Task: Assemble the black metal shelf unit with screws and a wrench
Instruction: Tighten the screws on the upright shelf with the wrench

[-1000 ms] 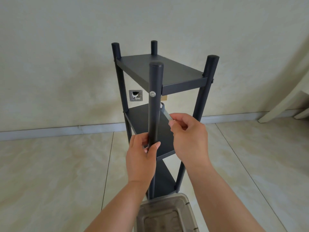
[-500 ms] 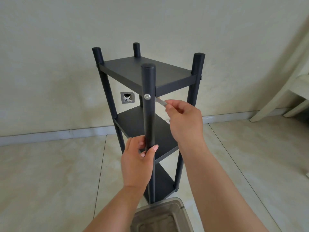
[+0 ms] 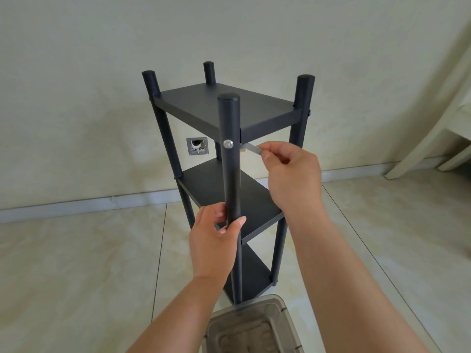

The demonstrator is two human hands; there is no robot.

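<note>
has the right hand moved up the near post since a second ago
Yes. The right hand rose from middle-shelf level to beside the screw, pinching the wrench under the top shelf.

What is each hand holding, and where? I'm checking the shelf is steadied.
Left hand grips the front post at mid-height. Right hand pinches the wrench by its near end.

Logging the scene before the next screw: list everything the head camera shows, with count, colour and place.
Black metal shelf unit: one, black, three tiers, upright on floor, centre.
Round silver screw head: one, silver, near post under top tier.
Flat silver metal wrench: one, silver, behind that post.
Clear grey plastic bin: one, bottom centre.
Square metal wall plate: one, silver, on wall.
Pale furniture legs: cream, right edge.
Left hand: grips near post.
Right hand: pinches wrench.
</note>
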